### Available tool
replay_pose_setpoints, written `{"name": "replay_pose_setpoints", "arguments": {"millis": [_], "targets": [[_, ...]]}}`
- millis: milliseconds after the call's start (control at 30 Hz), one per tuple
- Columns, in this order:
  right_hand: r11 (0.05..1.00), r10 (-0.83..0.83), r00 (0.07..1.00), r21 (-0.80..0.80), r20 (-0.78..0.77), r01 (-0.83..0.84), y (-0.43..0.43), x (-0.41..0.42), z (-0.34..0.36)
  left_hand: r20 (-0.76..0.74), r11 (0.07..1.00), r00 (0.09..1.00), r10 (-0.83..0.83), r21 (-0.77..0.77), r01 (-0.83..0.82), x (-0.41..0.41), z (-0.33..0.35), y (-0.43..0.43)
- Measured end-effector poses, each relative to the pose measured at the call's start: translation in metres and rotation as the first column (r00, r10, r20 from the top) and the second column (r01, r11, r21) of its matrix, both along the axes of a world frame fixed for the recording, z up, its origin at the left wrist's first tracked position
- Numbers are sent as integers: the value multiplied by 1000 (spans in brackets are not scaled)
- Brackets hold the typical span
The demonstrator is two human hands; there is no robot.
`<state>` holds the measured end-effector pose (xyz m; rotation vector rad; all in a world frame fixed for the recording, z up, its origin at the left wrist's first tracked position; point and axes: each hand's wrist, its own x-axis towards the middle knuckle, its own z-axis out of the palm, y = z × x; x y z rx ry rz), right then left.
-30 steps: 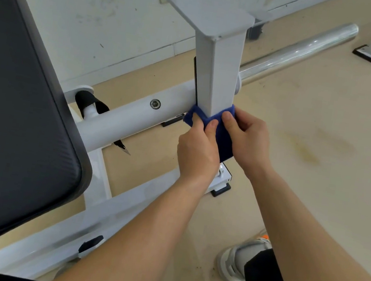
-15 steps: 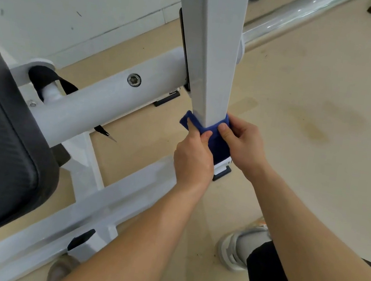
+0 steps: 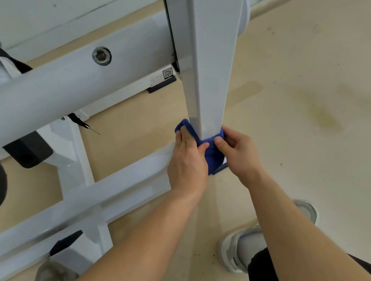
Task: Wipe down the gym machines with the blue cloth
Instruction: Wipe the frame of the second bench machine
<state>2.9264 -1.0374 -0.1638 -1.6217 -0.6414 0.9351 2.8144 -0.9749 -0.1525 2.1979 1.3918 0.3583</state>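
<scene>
Two hands: left hand (image 3: 187, 167) and right hand (image 3: 238, 154) pinch the blue cloth (image 3: 211, 161) from either side, fingers curled
Cloth: soft, bunched, wrapped as a band round the foot of the white post (image 3: 206, 70), long axis across it
Post: square, smooth painted metal, upright, over beige floor (image 3: 310, 160)

Open floor (image 3: 308, 174) right of post (image 3: 210, 59); crossbar (image 3: 54, 90) blocks left.
</scene>
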Motion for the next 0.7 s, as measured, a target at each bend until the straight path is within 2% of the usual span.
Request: {"name": "replay_pose_setpoints", "arguments": {"millis": [300, 467, 533, 700], "targets": [[1000, 0, 999, -19, -45, -1, 1, 0, -14, -140, 996, 989, -41, 78, 52, -5, -8, 3], [998, -39, 998, -53, 55, 42, -2, -12, -1, -179, 994, 983, -50, 90, 67, -7, 0, 5], [997, -69, 994, -15, 88, 70, -3, -16, 14, -126, 992, 991, -36, 114, 50, -8, 10, 5], [985, -128, 983, 136, 130, 110, -1, -16, 56, 165, 980, 986, -14, 200, -20, -3, 47, -1]]}}
